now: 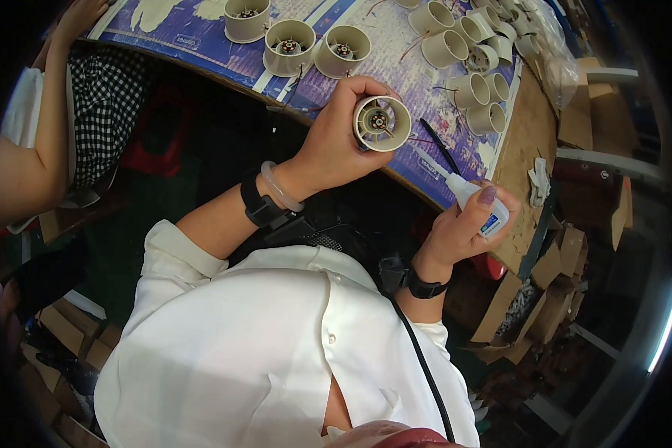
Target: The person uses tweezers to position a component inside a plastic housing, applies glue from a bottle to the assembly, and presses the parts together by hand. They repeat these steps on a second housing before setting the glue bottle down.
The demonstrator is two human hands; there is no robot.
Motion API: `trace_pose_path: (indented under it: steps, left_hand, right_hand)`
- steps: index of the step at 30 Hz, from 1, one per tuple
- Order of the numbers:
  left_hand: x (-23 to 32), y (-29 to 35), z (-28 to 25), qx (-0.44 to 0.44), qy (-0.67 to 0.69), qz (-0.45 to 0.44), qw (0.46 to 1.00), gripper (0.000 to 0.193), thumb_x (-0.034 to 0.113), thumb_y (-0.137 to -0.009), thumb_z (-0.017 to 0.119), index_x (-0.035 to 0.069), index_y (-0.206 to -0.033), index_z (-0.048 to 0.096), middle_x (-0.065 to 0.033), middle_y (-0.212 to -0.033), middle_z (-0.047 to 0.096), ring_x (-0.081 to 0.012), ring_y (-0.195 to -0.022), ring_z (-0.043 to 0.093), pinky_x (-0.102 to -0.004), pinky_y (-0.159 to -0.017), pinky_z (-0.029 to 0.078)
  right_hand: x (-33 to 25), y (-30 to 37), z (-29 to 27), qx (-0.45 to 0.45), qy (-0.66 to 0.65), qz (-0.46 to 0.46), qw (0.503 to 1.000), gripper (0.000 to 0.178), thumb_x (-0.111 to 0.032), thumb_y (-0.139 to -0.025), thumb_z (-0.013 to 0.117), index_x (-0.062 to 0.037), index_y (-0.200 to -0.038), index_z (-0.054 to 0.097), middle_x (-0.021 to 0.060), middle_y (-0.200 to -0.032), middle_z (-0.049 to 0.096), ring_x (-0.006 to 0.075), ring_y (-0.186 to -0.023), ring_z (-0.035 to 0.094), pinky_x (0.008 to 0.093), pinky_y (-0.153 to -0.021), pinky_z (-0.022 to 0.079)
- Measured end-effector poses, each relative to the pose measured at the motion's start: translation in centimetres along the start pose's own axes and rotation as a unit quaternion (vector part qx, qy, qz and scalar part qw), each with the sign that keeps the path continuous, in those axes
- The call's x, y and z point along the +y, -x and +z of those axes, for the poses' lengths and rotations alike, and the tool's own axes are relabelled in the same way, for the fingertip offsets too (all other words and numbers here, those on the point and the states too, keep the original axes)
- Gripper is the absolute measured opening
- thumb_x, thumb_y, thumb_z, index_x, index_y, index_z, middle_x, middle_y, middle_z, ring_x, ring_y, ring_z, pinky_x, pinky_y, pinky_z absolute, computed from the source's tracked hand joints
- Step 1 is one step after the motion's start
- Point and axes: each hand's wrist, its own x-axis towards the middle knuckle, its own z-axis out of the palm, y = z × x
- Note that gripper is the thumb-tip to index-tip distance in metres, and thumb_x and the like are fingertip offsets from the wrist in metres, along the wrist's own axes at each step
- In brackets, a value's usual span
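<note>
Small white glue bottle [479, 204] with a blue-and-white label [490, 222], gripped in the right hand [459, 231] at the table edge. Brown cardboard boxes [552, 299] stacked on the floor at right, more cardboard [67, 328] at lower left.

A small assembly workshop is shown — rows of identical plastic housings [470, 90] on a worn worktop [534, 119], cardboard boxes [560, 299] stacked around.
</note>
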Motion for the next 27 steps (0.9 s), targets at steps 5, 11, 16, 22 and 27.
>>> trace_pose_path:
  steps: [5, 11, 16, 22, 27]
  left_hand:
    - [0.0, 0.0, 0.0, -0.005, -0.001, 0.005, 1.000, 0.060, -0.006, -0.071, 0.074, 0.005, -0.117, 0.036, -0.0131, -0.118, 0.054, -0.0199, -0.110, 0.056, -0.0319, -0.095, 0.046]
    - [0.1, -0.1, 0.0, -0.009, 0.007, 0.016, 1.000, 0.060, -0.005, -0.072, 0.074, 0.005, -0.117, 0.036, -0.0128, -0.118, 0.054, -0.0199, -0.111, 0.055, -0.0320, -0.095, 0.045]
    - [0.3, -0.1, -0.6, -0.016, 0.011, 0.020, 1.000, 0.059, -0.004, -0.074, 0.073, 0.005, -0.119, 0.036, -0.0124, -0.118, 0.054, -0.0195, -0.111, 0.054, -0.0324, -0.095, 0.045]
    - [0.4, 0.1, -1.4, -0.038, 0.053, 0.033, 0.997, 0.062, 0.002, -0.073, 0.077, 0.005, -0.122, 0.038, -0.0109, -0.116, 0.056, -0.0177, -0.109, 0.057, -0.0314, -0.094, 0.046]
    - [1.6, 0.5, -2.7, -0.102, 0.088, 0.044, 0.990, 0.064, 0.000, -0.076, 0.074, 0.007, -0.125, 0.035, -0.0121, -0.121, 0.053, -0.0189, -0.110, 0.054, -0.0336, -0.095, 0.045]
  right_hand:
    - [-0.6, 0.1, -0.2, -0.022, -0.025, 0.025, 0.999, 0.016, -0.016, -0.088, 0.062, -0.0014, -0.092, 0.056, 0.0036, -0.078, 0.056, 0.0070, -0.062, 0.048, 0.0193, -0.059, 0.038]
    - [-0.4, -0.3, -0.9, -0.019, -0.016, 0.051, 0.998, 0.018, -0.017, -0.087, 0.064, -0.0014, -0.093, 0.056, 0.0048, -0.081, 0.056, 0.0075, -0.064, 0.050, 0.0191, -0.059, 0.038]
    - [1.0, -1.1, -1.0, 0.045, -0.029, 0.062, 0.997, 0.024, -0.026, -0.090, 0.062, -0.0034, -0.093, 0.054, 0.0044, -0.078, 0.055, 0.0121, -0.067, 0.054, 0.0232, -0.060, 0.043]
    - [1.1, -2.6, -2.9, 0.097, -0.302, 0.270, 0.909, 0.027, -0.033, -0.093, 0.059, -0.0066, -0.093, 0.055, -0.0028, -0.060, 0.040, 0.0082, -0.054, 0.039, 0.0226, -0.051, 0.031]
    - [2.1, -2.4, -2.5, 0.033, -0.475, 0.382, 0.792, 0.030, -0.036, -0.096, 0.057, -0.0063, -0.095, 0.055, -0.0055, -0.051, 0.025, 0.0068, -0.049, 0.024, 0.0242, -0.047, 0.020]
